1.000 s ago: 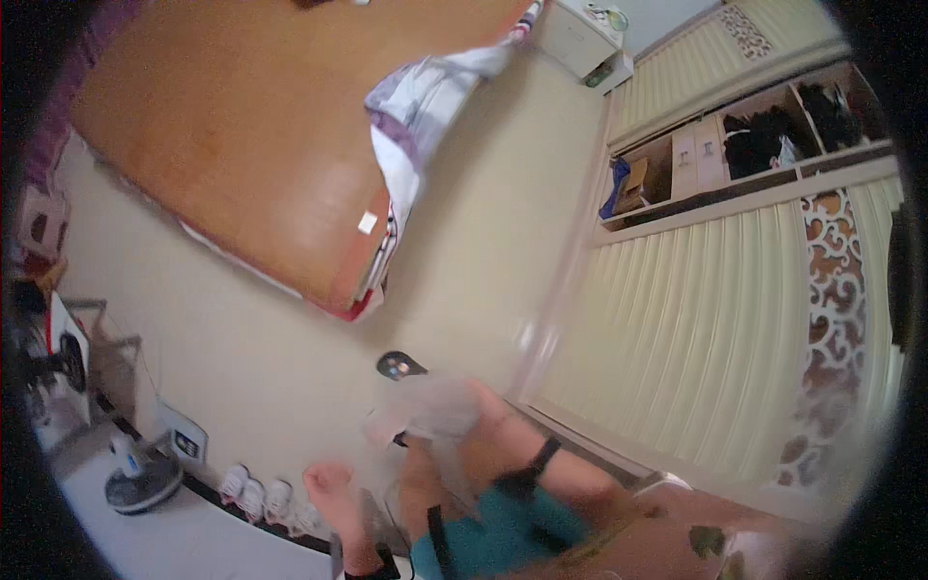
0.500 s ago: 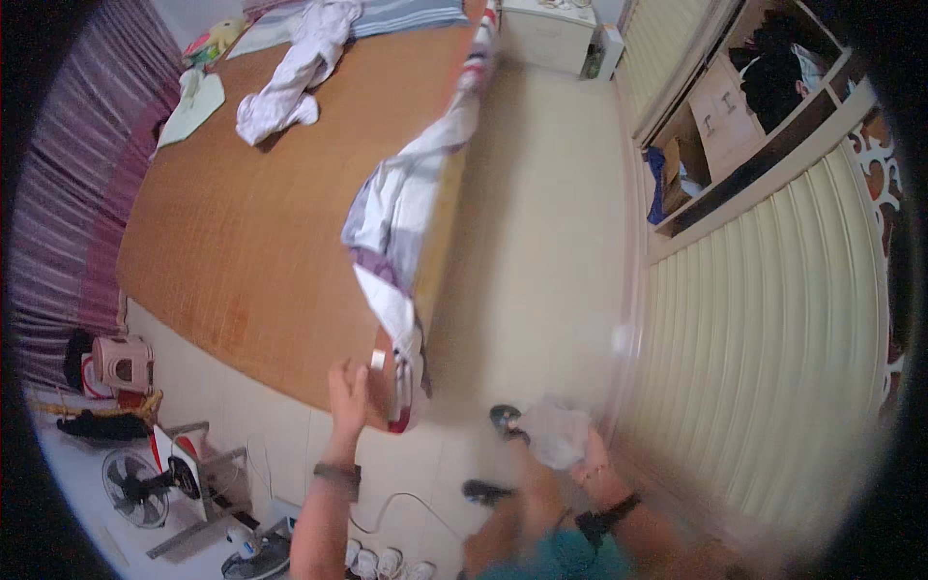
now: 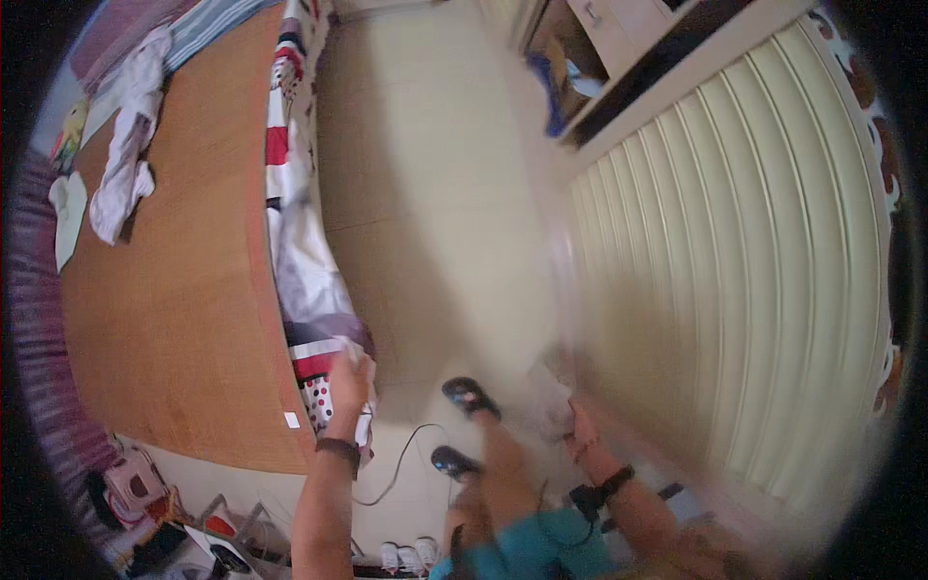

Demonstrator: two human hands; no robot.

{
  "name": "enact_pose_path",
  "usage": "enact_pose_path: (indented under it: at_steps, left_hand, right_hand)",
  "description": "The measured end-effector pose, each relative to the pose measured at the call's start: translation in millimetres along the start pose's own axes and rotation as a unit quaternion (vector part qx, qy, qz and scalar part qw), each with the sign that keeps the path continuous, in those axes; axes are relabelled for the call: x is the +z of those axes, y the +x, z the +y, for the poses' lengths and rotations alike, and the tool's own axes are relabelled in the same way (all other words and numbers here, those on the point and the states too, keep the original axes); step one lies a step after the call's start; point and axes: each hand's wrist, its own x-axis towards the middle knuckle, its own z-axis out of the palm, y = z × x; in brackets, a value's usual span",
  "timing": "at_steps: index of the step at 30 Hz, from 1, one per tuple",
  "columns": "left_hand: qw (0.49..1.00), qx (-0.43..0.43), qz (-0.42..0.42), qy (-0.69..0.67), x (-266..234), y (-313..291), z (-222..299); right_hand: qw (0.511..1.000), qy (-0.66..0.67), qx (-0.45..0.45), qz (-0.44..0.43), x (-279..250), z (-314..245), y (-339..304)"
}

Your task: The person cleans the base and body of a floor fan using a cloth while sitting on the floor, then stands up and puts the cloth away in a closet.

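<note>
Left hand point(image 3: 350, 385) on the patterned sheet point(image 3: 302, 242) beneath it, grip too blurred to tell; right hand point(image 3: 584, 433) clutching a pale bundle point(image 3: 551, 398) just beyond its fingers, which a slack hold could drop.

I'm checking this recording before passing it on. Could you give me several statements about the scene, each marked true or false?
1. The left hand is at the patterned fabric along the edge of the brown mat. True.
2. The right hand is empty. False: the right hand holds a pale, blurred bundle.
3. The person wears dark slippers. True.
4. The small white rectangle is on the floor. False: it lies on the brown mat.
</note>
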Motion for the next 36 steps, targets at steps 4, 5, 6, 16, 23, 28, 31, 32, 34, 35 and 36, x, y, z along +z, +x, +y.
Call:
enact_pose_path:
  at_steps: [4, 5, 6, 16, 23, 28, 31, 32, 34, 35, 36]
  left_hand:
    - [0.961, 0.116, -0.249, 0.01, -2, -28, 19]
    - [0.96, 0.118, -0.253, 0.006, -7, -29, 17]
    - [0.968, 0.146, -0.204, 0.023, -17, -31, 11]
    - [0.968, -0.034, 0.123, 0.218, -95, 3, -79]
    - [0.974, -0.083, 0.095, 0.187, -91, 8, -71]
    - [0.976, -0.096, 0.053, 0.186, -94, 8, -77]
    - [0.974, -0.068, 0.074, 0.204, -87, 11, -87]
    - [0.969, -0.075, 0.076, 0.224, -84, 14, -81]
    - [0.931, -0.072, 0.117, 0.338, -78, 14, -88]
    - [0.927, -0.073, 0.117, 0.349, -76, 10, -102]
    - [0.927, -0.057, 0.123, 0.35, -73, 11, -114]
  right_hand:
    - [0.992, -0.048, 0.072, 0.094, -9, 2, -4]
    - [0.988, -0.088, 0.081, 0.097, -10, 2, -2]
    - [0.983, -0.129, 0.091, 0.099, -11, 5, -1]
    - [0.924, -0.368, -0.092, 0.046, -2, 34, -24]
    - [0.9, -0.37, -0.141, 0.182, 110, -13, -118]
    - [0.893, -0.358, -0.206, 0.177, 145, -36, -116]
    - [0.871, -0.412, -0.231, 0.135, 167, -68, -96]
    - [0.844, -0.441, -0.259, 0.163, 164, -73, -77]
    - [0.82, -0.469, -0.276, 0.176, 163, -87, -45]
    - [0.837, -0.5, -0.184, 0.12, 166, -99, -29]
    - [0.843, -0.525, -0.097, 0.06, 174, -113, -7]
